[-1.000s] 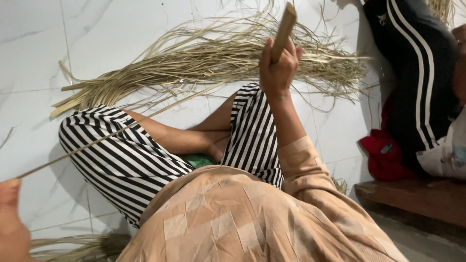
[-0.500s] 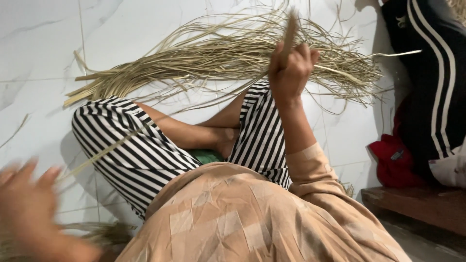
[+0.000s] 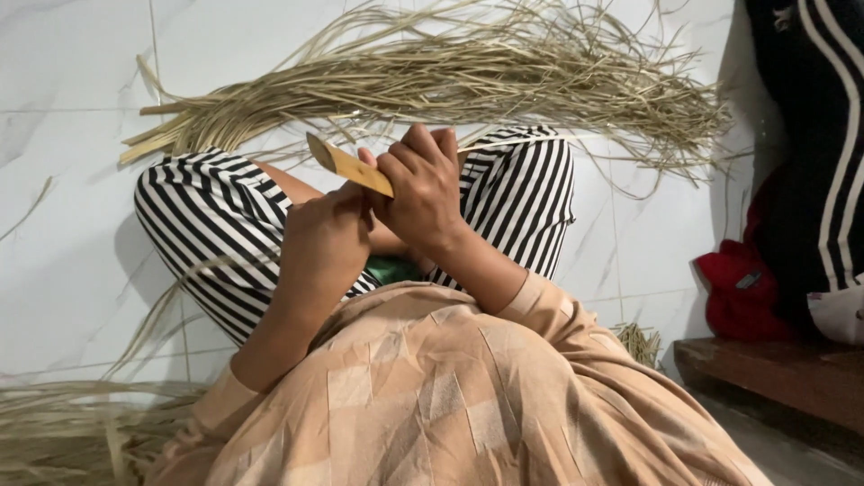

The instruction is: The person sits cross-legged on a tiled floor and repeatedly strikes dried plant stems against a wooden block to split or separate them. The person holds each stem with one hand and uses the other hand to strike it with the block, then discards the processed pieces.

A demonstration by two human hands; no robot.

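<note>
- Head view: right hand (image 3: 423, 193) is clenched around a flat yellowish stick (image 3: 346, 165), held over the lap; its tip points up-left.
- Left hand (image 3: 326, 241) sits curled just beside the right, touching it; whether it grips anything cannot be told.
- Striped trouser legs (image 3: 202, 216) lie beneath both hands.
- Dried straw bundle (image 3: 468, 76) spreads on the white tiled floor (image 3: 63, 81) beyond the knees.
- More straw (image 3: 72, 423) lies lower left; a red cloth (image 3: 742, 288) is on the right.

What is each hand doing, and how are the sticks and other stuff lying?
Right hand: closed around flat tan wooden stick, tilted.
Left hand: curled beside the stick, touching right hand.
Pile of dry straw-coloured strips: spread loose on white tiled floor.
Red cloth: crumpled by dark wooden ledge.
</note>
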